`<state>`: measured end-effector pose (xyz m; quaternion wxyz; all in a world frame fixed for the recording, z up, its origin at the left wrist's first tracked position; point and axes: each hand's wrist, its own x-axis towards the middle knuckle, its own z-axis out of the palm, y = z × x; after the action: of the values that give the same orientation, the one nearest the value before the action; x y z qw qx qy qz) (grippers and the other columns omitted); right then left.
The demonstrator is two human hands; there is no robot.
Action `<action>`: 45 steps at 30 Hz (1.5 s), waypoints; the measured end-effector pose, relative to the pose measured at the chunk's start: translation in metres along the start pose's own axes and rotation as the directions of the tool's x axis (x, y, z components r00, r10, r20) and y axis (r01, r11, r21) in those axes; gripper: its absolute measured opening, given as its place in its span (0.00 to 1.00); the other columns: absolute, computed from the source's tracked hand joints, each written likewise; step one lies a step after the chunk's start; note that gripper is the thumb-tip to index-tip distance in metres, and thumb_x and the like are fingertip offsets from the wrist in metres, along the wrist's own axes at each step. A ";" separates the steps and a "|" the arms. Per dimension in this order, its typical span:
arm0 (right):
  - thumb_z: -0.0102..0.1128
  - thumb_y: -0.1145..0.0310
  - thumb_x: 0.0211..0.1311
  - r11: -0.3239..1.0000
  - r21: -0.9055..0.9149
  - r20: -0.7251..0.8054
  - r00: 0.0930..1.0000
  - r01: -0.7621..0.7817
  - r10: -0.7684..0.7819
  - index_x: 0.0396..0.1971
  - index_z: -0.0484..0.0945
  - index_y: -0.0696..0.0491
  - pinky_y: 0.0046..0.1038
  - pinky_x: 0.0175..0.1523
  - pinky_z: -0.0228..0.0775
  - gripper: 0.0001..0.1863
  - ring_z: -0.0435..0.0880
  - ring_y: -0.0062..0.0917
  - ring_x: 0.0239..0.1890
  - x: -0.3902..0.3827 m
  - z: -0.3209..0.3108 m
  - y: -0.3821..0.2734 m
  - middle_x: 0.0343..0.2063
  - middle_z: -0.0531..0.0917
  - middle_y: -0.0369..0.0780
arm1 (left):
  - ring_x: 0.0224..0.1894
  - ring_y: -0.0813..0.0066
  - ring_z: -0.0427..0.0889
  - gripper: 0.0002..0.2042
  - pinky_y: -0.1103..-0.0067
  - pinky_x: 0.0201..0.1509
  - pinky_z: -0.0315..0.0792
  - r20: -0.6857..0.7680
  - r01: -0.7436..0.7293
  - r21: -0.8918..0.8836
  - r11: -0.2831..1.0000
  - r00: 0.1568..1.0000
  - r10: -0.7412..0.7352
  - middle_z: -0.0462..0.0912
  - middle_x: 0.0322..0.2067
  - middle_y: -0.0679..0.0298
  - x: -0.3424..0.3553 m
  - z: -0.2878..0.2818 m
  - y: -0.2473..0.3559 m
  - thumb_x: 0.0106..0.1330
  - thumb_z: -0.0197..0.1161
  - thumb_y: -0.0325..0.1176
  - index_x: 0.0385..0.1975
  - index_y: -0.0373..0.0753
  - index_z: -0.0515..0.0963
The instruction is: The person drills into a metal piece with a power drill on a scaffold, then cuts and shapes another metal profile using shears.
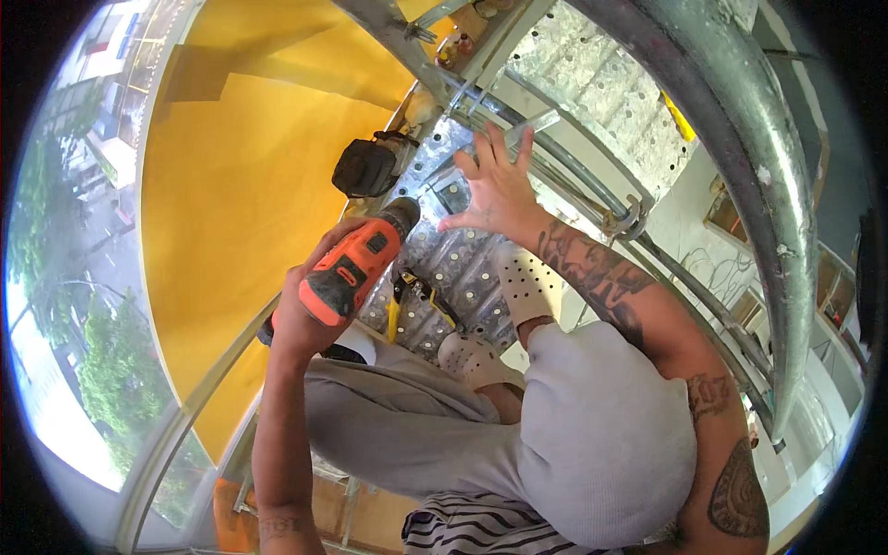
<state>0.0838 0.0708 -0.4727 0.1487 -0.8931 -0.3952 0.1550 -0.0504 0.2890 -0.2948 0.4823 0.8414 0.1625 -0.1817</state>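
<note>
My left hand [314, 310] is wrapped round the grip of an orange-and-black cordless drill [356, 265], its chuck pointing up and away from me. Just beyond the chuck, my right hand [499, 190] has its fingers spread wide. It lies over a pale, shiny strip [536, 125]; whether the palm touches it, I cannot tell. Yellow-and-black-handled snips or pliers [421, 298] lie on the perforated metal platform [467, 314] near my feet. A black tool with a blocky base [367, 168] sits beside the yellow panel, left of the strip.
A large yellow panel [250, 148] stands along the left, with trees and a street outside. Scaffold tubes [564, 166] run diagonally past my right arm. A thick curved metal pipe [768, 139] arches at right. Another perforated plank [601, 92] lies beyond. My clogs [529, 282] rest on the platform.
</note>
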 end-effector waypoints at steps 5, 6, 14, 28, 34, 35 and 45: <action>0.65 0.21 0.28 1.000 0.009 -0.074 0.997 -0.001 0.002 0.52 0.76 0.50 0.78 0.65 0.24 0.55 0.52 0.49 0.73 0.000 0.003 0.001 0.60 0.70 0.51 | 0.52 0.73 0.84 0.28 0.76 0.58 0.74 -0.014 -0.002 0.069 0.998 1.000 0.003 0.85 0.49 0.60 0.000 0.000 0.001 0.58 0.70 0.24 0.61 0.42 0.72; 0.65 0.21 0.28 1.000 0.009 -0.060 0.998 -0.007 0.007 0.52 0.76 0.50 0.78 0.66 0.24 0.55 0.52 0.49 0.73 0.000 0.001 0.000 0.60 0.70 0.51 | 0.52 0.73 0.84 0.28 0.76 0.58 0.74 -0.012 -0.001 0.071 0.997 1.000 0.002 0.85 0.49 0.60 0.000 0.000 0.003 0.58 0.70 0.24 0.61 0.42 0.72; 0.67 0.22 0.29 0.999 0.048 -0.012 1.000 -0.022 0.023 0.53 0.75 0.51 0.77 0.66 0.23 0.55 0.51 0.50 0.73 0.000 -0.001 0.001 0.60 0.68 0.51 | 0.51 0.69 0.85 0.30 0.76 0.57 0.75 -0.015 -0.048 0.128 0.991 0.999 0.050 0.85 0.48 0.59 0.010 -0.001 0.000 0.55 0.68 0.23 0.61 0.40 0.71; 0.73 0.29 0.30 0.995 0.095 -0.021 1.000 -0.012 0.015 0.52 0.76 0.50 0.77 0.67 0.24 0.51 0.51 0.51 0.73 -0.001 -0.004 0.003 0.59 0.70 0.51 | 0.53 0.68 0.84 0.30 0.76 0.59 0.73 -0.021 0.024 0.016 1.000 1.000 -0.023 0.82 0.53 0.60 0.016 0.005 0.000 0.51 0.63 0.17 0.59 0.39 0.74; 0.73 0.28 0.29 0.996 0.079 -0.006 1.000 -0.029 0.029 0.52 0.75 0.50 0.77 0.67 0.32 0.51 0.51 0.51 0.73 0.000 -0.004 0.001 0.61 0.68 0.50 | 0.52 0.69 0.84 0.30 0.77 0.59 0.73 -0.015 0.044 0.044 0.998 0.999 -0.043 0.82 0.53 0.61 0.016 0.003 0.004 0.50 0.63 0.17 0.59 0.39 0.74; 0.70 0.26 0.30 0.995 0.089 0.032 0.999 -0.033 0.031 0.54 0.74 0.52 0.77 0.66 0.26 0.53 0.49 0.51 0.74 0.001 -0.004 0.002 0.61 0.67 0.52 | 0.52 0.69 0.83 0.30 0.77 0.59 0.73 -0.007 0.046 0.056 0.997 0.999 -0.045 0.82 0.53 0.61 0.016 0.003 0.004 0.50 0.63 0.17 0.59 0.39 0.74; 0.68 0.24 0.32 0.996 0.086 0.049 0.998 -0.037 0.033 0.54 0.73 0.53 0.78 0.66 0.20 0.54 0.47 0.51 0.74 0.003 -0.002 -0.001 0.61 0.66 0.53 | 0.50 0.69 0.85 0.29 0.77 0.56 0.74 -0.003 0.037 0.043 0.998 0.999 -0.037 0.85 0.49 0.60 0.018 0.001 0.006 0.55 0.65 0.20 0.60 0.40 0.72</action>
<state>0.0863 0.0736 -0.4708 0.1753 -0.8886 -0.3758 0.1960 -0.0322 0.2864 -0.2990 0.4602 0.8488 0.1748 -0.1931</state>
